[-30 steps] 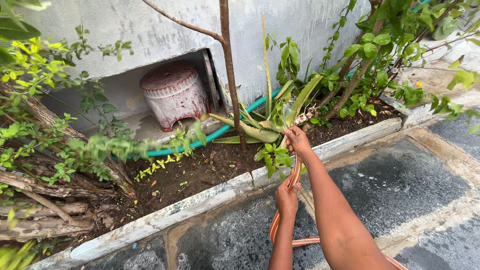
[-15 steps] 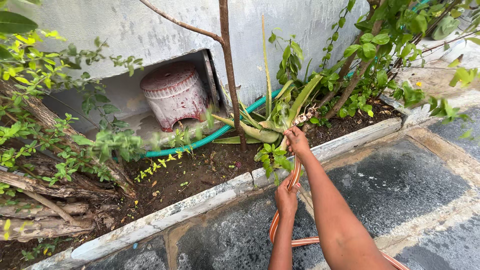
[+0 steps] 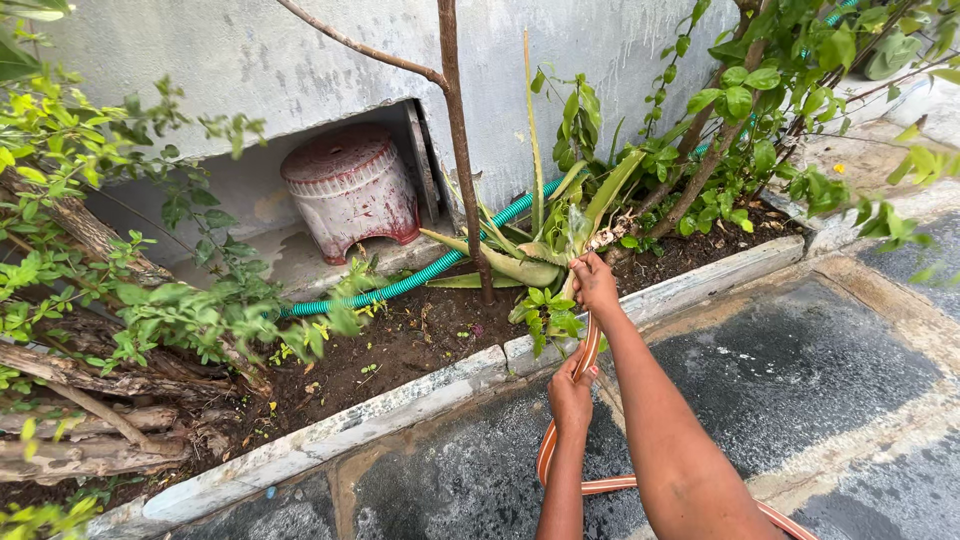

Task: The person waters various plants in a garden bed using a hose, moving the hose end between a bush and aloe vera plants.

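Nearest the viewer, one orange hose point(image 3: 585, 365) loops over the wet pavement point(image 3: 800, 370) and rises into both hands. The left hand point(image 3: 571, 392) is closed around it low down; the right hand point(image 3: 594, 283), just ahead and above, is clamped on its front end at the kerb point(image 3: 400, 400). The hose looks soft and bendable, likely light but slick where wet, so a grip close behind the end, with a second hand further back, should steer it best. Just past the right hand sits one spiky aloe-like plant point(image 3: 560, 240) in dark soil, beside one thin trunk point(image 3: 462, 150). Beyond it one green corrugated hose point(image 3: 420, 280) lies along the bed. Farthest, left of the hands, one upturned red-and-white stool point(image 3: 350, 190) stands in a wall recess.
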